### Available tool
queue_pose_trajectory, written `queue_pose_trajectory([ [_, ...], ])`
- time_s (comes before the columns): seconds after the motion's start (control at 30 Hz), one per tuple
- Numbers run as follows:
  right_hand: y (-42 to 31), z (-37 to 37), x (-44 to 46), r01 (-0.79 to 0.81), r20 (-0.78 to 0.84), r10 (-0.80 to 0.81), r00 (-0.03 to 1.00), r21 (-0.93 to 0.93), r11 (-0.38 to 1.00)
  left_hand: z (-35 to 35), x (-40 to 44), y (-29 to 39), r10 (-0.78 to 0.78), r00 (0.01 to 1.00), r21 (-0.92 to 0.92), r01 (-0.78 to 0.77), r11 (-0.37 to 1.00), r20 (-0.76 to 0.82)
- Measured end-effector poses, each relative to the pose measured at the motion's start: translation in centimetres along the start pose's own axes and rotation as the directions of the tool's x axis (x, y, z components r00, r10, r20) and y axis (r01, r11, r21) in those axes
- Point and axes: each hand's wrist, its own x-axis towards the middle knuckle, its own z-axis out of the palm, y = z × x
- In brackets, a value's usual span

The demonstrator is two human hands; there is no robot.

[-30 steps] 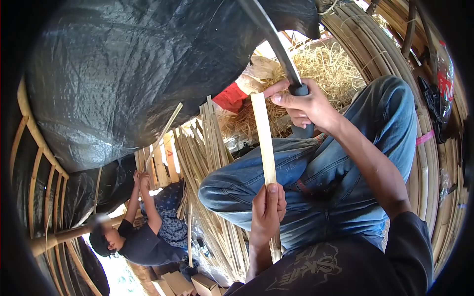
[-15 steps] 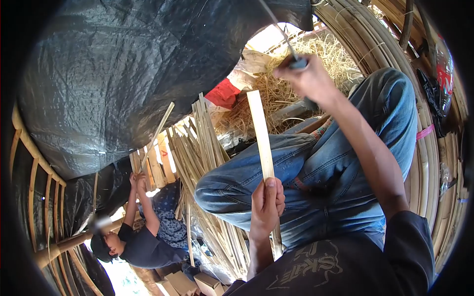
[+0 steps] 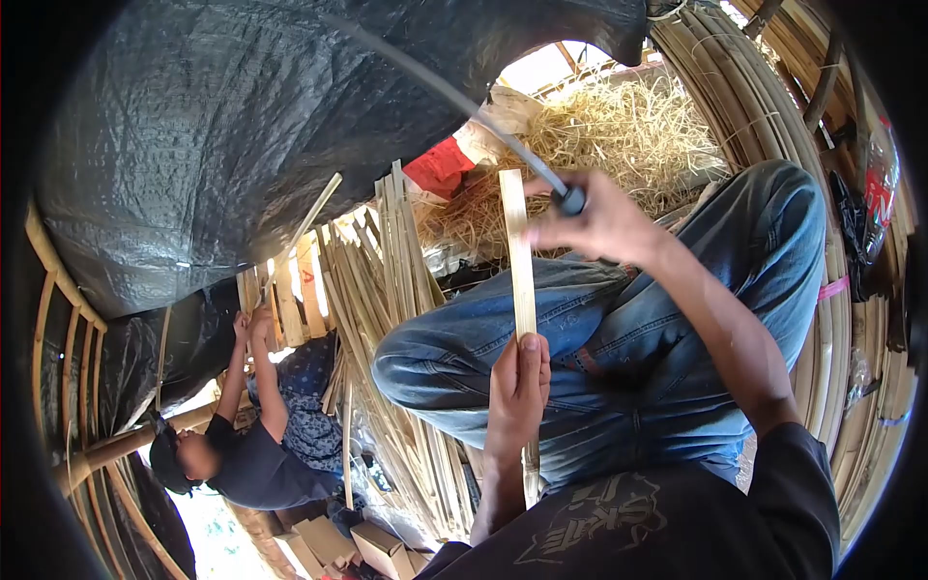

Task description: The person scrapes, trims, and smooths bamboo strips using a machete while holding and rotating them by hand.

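My left hand is closed round a pale flat bamboo strip, which stands nearly upright above my crossed legs. The thumb lies along the strip's face. Beside the strip's upper part is my right hand, somewhat blurred, wrapped round the dark handle of a long blade. The blade slants up and to the left, passing above the strip's top end. Whether the right fingers touch the strip I cannot tell.
A co-worker at the lower left holds a thin stick. Bamboo strips lie left of my knee. Straw, a black tarp, bundled bamboo, a plastic bottle and cardboard boxes surround me.
The blade has swung from near upright to slanting left. My right hand drew back from the strip, then came close to it again. My left hand has kept its grip.
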Motion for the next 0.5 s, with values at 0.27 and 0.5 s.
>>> queue_pose_trajectory([
  [0.27, 3.3, 1.3, 1.4, 0.108, -0.243, -0.096, 0.965, 0.038, 0.993, 0.8, 0.4, -0.9, 0.037, 0.997, 0.114, -0.029, 0.993, -0.063],
  [0.5, 1.9, -1.3, 0.8, 0.067, -0.393, 0.166, 0.904, 0.515, 0.855, 0.5, 0.6, -0.7, -0.001, 1.0, 0.067, 0.003, 0.998, -0.027],
])
